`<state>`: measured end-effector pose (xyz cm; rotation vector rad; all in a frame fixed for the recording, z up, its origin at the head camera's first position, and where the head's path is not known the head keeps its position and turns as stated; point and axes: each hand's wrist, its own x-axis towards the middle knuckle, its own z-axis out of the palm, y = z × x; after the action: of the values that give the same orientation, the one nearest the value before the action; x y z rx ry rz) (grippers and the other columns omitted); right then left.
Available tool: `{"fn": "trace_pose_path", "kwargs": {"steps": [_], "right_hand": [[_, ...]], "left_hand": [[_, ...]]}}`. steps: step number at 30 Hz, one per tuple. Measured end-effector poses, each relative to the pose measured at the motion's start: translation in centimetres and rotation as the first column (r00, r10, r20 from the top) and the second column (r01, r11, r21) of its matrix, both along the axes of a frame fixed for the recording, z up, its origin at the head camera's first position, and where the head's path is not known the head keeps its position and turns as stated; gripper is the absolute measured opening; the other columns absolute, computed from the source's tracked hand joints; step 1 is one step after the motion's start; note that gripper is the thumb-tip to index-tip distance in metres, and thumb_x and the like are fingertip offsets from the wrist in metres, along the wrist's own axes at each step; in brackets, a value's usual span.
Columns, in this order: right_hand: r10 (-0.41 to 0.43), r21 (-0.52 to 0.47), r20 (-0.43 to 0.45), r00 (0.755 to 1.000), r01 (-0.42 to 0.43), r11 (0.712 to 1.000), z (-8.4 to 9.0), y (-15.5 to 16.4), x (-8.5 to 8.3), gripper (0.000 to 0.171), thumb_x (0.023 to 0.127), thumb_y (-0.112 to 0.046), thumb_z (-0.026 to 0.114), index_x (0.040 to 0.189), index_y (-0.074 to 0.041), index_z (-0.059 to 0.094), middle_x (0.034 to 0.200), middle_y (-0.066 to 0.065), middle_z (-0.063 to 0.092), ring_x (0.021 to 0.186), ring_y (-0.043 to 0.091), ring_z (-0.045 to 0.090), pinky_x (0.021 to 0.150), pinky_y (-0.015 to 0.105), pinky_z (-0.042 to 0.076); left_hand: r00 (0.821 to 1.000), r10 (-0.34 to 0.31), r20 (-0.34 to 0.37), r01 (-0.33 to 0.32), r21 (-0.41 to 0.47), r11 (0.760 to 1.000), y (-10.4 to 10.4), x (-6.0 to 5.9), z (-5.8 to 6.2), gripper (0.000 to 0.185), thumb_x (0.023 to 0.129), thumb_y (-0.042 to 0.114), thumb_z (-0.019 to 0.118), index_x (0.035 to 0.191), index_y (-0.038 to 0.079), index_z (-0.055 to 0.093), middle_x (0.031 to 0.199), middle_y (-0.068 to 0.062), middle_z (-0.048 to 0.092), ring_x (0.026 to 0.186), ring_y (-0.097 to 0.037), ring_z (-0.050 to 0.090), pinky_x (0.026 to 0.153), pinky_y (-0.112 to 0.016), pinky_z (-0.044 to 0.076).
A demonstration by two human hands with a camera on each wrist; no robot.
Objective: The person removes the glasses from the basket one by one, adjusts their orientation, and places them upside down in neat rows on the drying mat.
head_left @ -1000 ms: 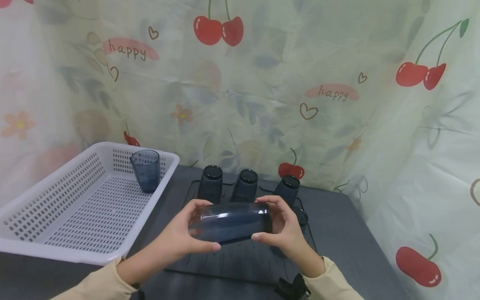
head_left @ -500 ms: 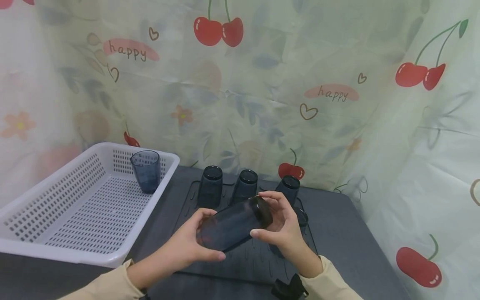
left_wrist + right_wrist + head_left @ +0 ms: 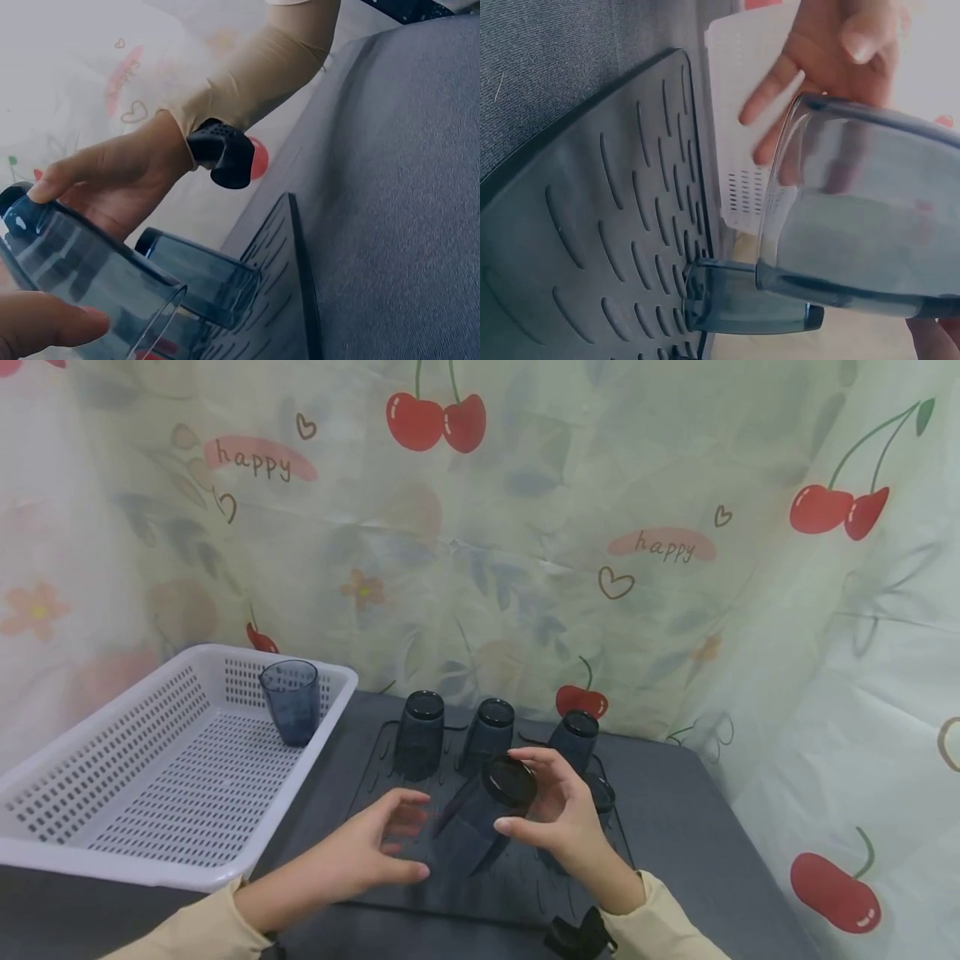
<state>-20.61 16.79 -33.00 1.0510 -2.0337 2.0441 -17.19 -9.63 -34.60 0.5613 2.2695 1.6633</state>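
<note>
Tilted above the black drying mat [image 3: 420, 897] is a smoky blue drinking glass [image 3: 468, 831], its thick base up toward the right and its mouth down. My right hand [image 3: 566, 810] grips it near the base, thumb on the near side and fingers behind. To the left of the glass, my left hand [image 3: 378, 839] is apart from it, fingers and thumb spread with nothing between them. The left thumb [image 3: 56, 319] overlaps the glass in the left wrist view. Upside-down glasses stand on the mat behind, including one at the back left [image 3: 420, 735] and one at the back right [image 3: 575, 741].
A white perforated basket [image 3: 176, 714] stands on the left of the grey-covered table [image 3: 705, 852], with one upright blue glass [image 3: 292, 702] in its far right corner. Another upturned glass [image 3: 602, 793] is partly hidden behind my right hand. A cherry-print curtain [image 3: 525, 568] hangs behind.
The glass has turned from lying sideways between both hands to mouth-down tilt. My left hand has let go and drawn slightly left; my right hand keeps its hold.
</note>
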Motion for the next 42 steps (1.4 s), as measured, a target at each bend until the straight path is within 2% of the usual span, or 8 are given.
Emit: {"fn": "trace_pose_path", "kwargs": {"steps": [5,9,13,20,24,30,37,42], "right_hand": [[-0.054,0.024,0.041,0.998,0.053,0.998,-0.1,0.0,-0.2,0.061,0.077,0.003,0.076,0.132,-0.003,0.049,0.123,-0.002,0.059,0.113,0.011,0.059,0.088,0.029,0.055],[-0.088,0.045,0.063,0.994,0.085,0.995,-0.1,0.1,-0.4,0.062,0.077,0.002,0.076,0.133,-0.001,0.047,0.123,-0.003,0.058,0.112,0.01,0.059,0.086,0.027,0.055],[-0.126,0.07,0.081,0.989,0.12,0.99,-0.1,0.0,-0.4,0.064,0.077,0.001,0.078,0.133,-0.001,0.047,0.124,0.0,0.057,0.112,0.01,0.058,0.086,0.027,0.055],[-0.183,0.138,0.125,0.975,0.166,0.977,-0.4,-0.5,-0.6,0.067,0.074,0.001,0.08,0.134,-0.005,0.049,0.134,0.015,0.051,0.113,0.012,0.058,0.088,0.03,0.055],[-0.214,0.173,0.132,0.968,0.19,0.966,-0.5,-0.6,-0.8,0.068,0.074,-0.003,0.081,0.134,-0.007,0.049,0.136,0.012,0.051,0.114,0.013,0.057,0.088,0.03,0.055],[-0.275,0.212,0.142,0.951,0.242,0.947,-0.7,-0.9,-0.9,0.067,0.073,-0.007,0.084,0.132,-0.015,0.053,0.132,0.005,0.054,0.115,0.019,0.057,0.087,0.032,0.055],[-0.305,0.216,0.155,0.94,0.269,0.939,-1.2,-1.1,-1.4,0.065,0.073,-0.006,0.084,0.129,-0.021,0.055,0.134,0.007,0.053,0.115,0.024,0.056,0.087,0.032,0.056],[-0.339,0.235,0.17,0.925,0.296,0.926,-1.7,-1.2,-1.7,0.066,0.072,-0.008,0.085,0.13,-0.022,0.055,0.134,0.005,0.054,0.113,0.022,0.057,0.088,0.033,0.055]], "left_hand": [[0.994,-0.091,0.057,0.096,-0.082,0.992,-1.1,-0.1,-0.6,0.064,0.085,0.02,0.075,0.137,0.0,0.042,0.132,-0.02,0.053,0.119,-0.039,0.054,0.096,-0.054,0.046],[0.977,-0.197,0.081,0.203,-0.085,0.975,-1.4,-0.2,-1.2,0.048,0.088,0.017,0.071,0.128,-0.001,0.051,0.12,-0.016,0.06,0.108,-0.033,0.061,0.092,-0.049,0.051],[0.964,-0.249,0.089,0.255,-0.062,0.965,-1.4,-0.1,-1.5,0.04,0.088,0.014,0.069,0.123,-0.002,0.055,0.112,-0.013,0.063,0.102,-0.028,0.064,0.086,-0.04,0.055],[0.96,-0.272,0.07,0.275,-0.037,0.961,-1.5,0.3,-1.6,0.037,0.088,0.011,0.068,0.12,-0.003,0.056,0.107,-0.013,0.063,0.098,-0.027,0.065,0.079,-0.028,0.056],[0.955,-0.288,0.072,0.291,-0.029,0.956,-1.5,0.4,-1.7,0.037,0.089,0.011,0.067,0.12,-0.003,0.056,0.107,-0.013,0.063,0.098,-0.027,0.065,0.079,-0.027,0.055],[0.95,-0.295,0.099,0.298,-0.019,0.954,-1.5,0.3,-1.9,0.036,0.09,0.011,0.066,0.121,-0.004,0.056,0.108,-0.014,0.064,0.099,-0.028,0.065,0.081,-0.03,0.056],[0.95,-0.287,0.121,0.292,-0.028,0.956,-1.4,0.1,-2.0,0.035,0.09,0.01,0.066,0.12,-0.004,0.057,0.107,-0.013,0.065,0.098,-0.027,0.065,0.082,-0.034,0.056],[0.951,-0.292,0.102,0.296,-0.026,0.955,-1.4,0.2,-2.1,0.035,0.09,0.01,0.066,0.12,-0.004,0.057,0.106,-0.013,0.065,0.097,-0.025,0.065,0.081,-0.031,0.056]]}}
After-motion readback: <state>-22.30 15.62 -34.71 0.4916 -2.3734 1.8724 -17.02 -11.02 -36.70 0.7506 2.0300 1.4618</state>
